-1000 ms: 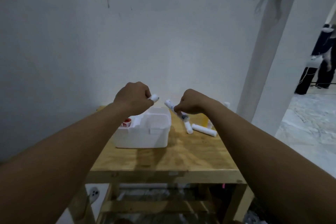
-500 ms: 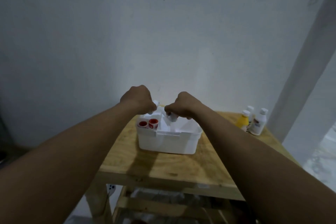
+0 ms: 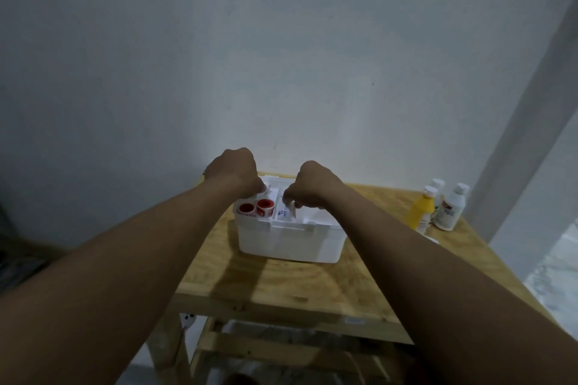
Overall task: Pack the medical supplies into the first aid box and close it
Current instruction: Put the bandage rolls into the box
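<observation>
The white first aid box [image 3: 291, 242] stands open on the wooden table [image 3: 281, 287]. Two red-cored tape rolls [image 3: 256, 207] sit upright in its left compartment. My left hand [image 3: 236, 172] is closed over the box's back left corner, with a small white roll [image 3: 264, 189] showing at its fingertips. My right hand [image 3: 312, 186] is curled over the middle compartment. Its fingertips pinch a white packet with blue print [image 3: 285, 212] that lies inside the box. The far side of the box is hidden behind both hands.
A yellow bottle [image 3: 422, 211] and two white bottles [image 3: 450, 209] stand at the table's right back corner. A small white item [image 3: 431, 240] lies in front of them. The wall is directly behind the table, and a pillar rises on the right.
My right hand has carried its white item from the table's right side to the box. Both hands have lowered into the box. My view has turned left and down.
</observation>
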Tool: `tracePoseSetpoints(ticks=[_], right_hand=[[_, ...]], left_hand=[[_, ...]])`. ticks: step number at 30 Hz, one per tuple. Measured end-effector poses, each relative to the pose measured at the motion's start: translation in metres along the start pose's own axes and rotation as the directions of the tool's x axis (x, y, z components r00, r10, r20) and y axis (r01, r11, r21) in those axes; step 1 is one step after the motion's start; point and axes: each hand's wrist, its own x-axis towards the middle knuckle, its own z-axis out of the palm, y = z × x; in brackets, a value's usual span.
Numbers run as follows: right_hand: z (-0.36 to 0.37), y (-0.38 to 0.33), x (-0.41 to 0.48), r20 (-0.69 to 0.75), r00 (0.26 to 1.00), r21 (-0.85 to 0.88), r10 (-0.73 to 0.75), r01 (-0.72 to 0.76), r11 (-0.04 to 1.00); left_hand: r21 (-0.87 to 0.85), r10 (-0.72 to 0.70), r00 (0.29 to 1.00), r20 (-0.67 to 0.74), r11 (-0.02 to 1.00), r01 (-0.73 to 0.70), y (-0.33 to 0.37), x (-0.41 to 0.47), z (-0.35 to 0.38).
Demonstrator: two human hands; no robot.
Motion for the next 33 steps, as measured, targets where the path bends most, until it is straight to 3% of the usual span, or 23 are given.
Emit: tracePoseSetpoints(ticks=[21,27,33], right_hand=[[-0.002,0.018,0.006,-0.093,0.996,0.045,-0.013,0.017,0.999],[-0.040,0.044,-0.019,-0.169,0.979,0.009,-0.113,0.116,0.993],[-0.076,0.103,-0.049,-0.258,0.963,-0.045,-0.072,0.062,0.997]], left_hand=[[0.025,0.046,0.996,-0.074,0.999,-0.045,0.004,-0.008,-0.002],[-0.060,0.168,0.976,-0.138,0.982,-0.177,0.041,-0.026,-0.004],[-0.137,0.286,0.940,-0.186,0.940,-0.313,0.103,-0.054,0.010]])
